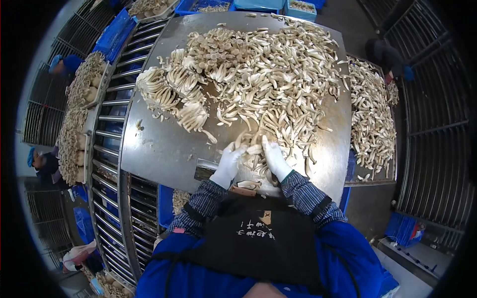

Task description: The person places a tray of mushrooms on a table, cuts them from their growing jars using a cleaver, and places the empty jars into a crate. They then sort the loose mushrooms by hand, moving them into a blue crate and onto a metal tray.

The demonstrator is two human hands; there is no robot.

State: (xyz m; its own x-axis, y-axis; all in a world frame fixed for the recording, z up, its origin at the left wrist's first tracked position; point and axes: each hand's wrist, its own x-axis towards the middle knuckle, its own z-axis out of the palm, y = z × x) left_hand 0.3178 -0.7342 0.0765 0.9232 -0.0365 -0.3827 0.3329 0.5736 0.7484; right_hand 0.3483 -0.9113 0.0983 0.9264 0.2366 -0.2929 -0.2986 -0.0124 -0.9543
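My left hand (228, 165), in a white glove, is closed on a pale mushroom (242, 138) at the near side of the metal table (156, 151). Just to its right, my gloved right hand (276, 160) pinches another mushroom (255, 149), partly hidden by the fingers. Loose long-stemmed mushrooms (278, 84) form a wide heap beyond both hands. Clumps still joined at the base, such as a mushroom cluster (193, 116), lie to the left of the heap. A few single mushrooms rest between my wrists, close to the table's near edge.
A roller conveyor (110, 118) runs along the left, with trays of mushroom clusters (74, 129) and people beyond it. On the right, a second table (372, 119) bears more loose mushrooms, with a person at its far end. Blue crates (203, 7) stand at the back.
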